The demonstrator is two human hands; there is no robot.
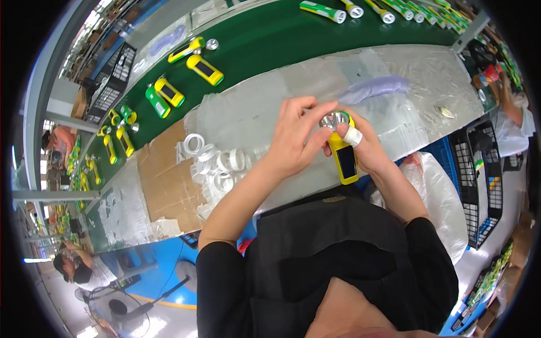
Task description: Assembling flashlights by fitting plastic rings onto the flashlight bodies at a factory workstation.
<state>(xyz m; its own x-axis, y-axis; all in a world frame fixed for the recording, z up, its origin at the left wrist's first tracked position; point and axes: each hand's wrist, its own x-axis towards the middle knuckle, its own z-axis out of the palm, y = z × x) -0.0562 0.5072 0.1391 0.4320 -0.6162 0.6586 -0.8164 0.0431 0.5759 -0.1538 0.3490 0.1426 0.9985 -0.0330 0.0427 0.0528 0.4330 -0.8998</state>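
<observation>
The right hand grips a yellow torch by its body, fingers clenched round it, the forefinger wrapped in white tape. The torch is held above the near edge of the tabletop, its dark panel facing up and its round silver head pointing away from the person. The left hand reaches over from the left, its fingertips pinching the rim of the silver head. Just left of the hands lies a heap of white rings beside a cardboard sheet. Beyond the tabletop a green belt carries more yellow and green torches
</observation>
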